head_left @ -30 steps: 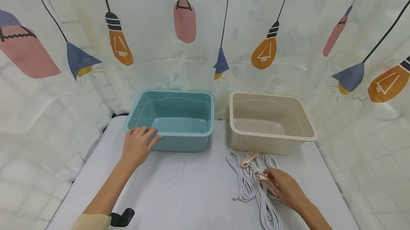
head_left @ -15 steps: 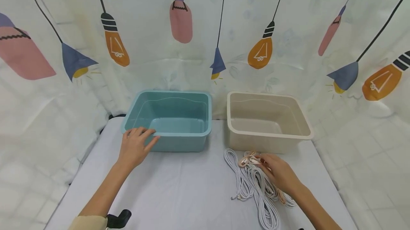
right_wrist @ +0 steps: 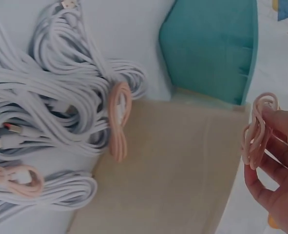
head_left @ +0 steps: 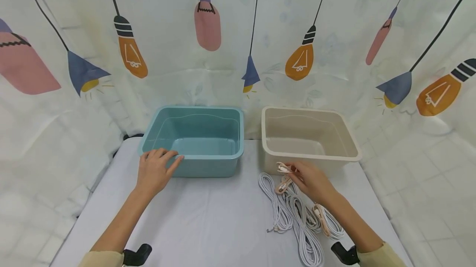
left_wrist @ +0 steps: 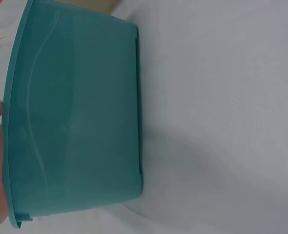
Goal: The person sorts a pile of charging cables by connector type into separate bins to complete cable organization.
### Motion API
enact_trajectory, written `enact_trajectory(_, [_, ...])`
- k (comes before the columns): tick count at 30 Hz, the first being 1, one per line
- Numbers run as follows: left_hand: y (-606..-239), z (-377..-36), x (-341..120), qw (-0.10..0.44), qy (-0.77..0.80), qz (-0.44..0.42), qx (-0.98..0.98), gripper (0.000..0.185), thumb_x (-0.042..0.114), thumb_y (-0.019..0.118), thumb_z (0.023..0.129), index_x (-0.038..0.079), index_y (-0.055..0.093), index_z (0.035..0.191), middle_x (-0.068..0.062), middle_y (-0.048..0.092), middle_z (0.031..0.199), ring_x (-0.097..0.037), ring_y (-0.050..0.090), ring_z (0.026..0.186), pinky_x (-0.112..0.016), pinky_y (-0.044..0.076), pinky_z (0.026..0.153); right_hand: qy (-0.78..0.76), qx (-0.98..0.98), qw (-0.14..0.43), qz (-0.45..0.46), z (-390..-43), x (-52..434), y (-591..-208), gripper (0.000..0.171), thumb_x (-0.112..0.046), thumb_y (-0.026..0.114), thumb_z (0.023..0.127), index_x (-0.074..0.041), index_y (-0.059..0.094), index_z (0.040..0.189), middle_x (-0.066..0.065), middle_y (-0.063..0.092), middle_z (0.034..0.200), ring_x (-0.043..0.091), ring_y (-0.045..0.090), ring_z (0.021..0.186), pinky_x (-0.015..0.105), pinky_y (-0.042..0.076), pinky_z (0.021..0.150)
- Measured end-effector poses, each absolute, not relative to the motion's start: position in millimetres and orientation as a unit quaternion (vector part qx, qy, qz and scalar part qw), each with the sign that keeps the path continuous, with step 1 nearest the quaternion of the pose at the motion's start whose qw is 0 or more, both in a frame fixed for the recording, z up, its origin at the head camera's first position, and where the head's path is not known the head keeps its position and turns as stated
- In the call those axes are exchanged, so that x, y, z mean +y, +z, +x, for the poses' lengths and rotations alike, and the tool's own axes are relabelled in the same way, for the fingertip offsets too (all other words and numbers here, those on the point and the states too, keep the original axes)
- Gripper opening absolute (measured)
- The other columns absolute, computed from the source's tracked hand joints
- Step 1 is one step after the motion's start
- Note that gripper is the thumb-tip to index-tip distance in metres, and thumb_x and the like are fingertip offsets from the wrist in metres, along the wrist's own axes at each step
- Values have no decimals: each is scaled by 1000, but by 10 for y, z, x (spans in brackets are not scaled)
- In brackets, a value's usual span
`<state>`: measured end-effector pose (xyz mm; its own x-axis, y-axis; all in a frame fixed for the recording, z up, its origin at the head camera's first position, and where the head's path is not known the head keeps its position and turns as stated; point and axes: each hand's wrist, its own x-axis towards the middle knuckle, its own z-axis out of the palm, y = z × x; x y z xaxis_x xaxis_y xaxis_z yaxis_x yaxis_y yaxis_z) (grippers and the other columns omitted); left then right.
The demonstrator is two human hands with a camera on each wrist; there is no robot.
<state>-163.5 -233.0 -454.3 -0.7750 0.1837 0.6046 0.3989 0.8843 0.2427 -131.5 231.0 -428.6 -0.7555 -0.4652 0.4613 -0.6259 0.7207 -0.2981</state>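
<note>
Pink cable bundle [head_left: 284, 168] lifted, two tubs empty
Right hand [head_left: 310, 180] pinched it before the beige tub [head_left: 347, 156]; left hand [head_left: 154, 170] rested flat-fingered on the teal tub [head_left: 208, 157]; several white cables [head_left: 293, 213] lay on the bench's near right.

No readable text, labels, brands or numbers, on tubs, cables or the lamp-patterned curtain

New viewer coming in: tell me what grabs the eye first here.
Two empty tubs stand side by side at the back of the table: a teal tub on the left, a beige tub on the right. The left hand rests on the teal rim, while the right hand pinches a pink coiled cable above a heap of white cables.
</note>
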Motion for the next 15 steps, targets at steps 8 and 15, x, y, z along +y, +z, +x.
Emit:
enact_trajectory(8, [-4544,-1630,-2325,304,-191,-154,-920,21,18,87,84,7,80,100,-16,73,92,-41,68,92,-69,46,93,237,-916,151,288,-1479,2165,-4104,24,-3,77,95,-3,71,118,6,70,95,22,70,87,35,61,73])
enact_trajectory(15, [-4536,-1619,-2320,286,-198,-144,-926,22,18,86,84,7,80,102,-16,73,94,-41,67,95,-69,45,96,233,-916,150,291,-1635,2020,-3955,24,-6,77,96,-3,71,119,9,71,96,22,68,85,38,59,71])
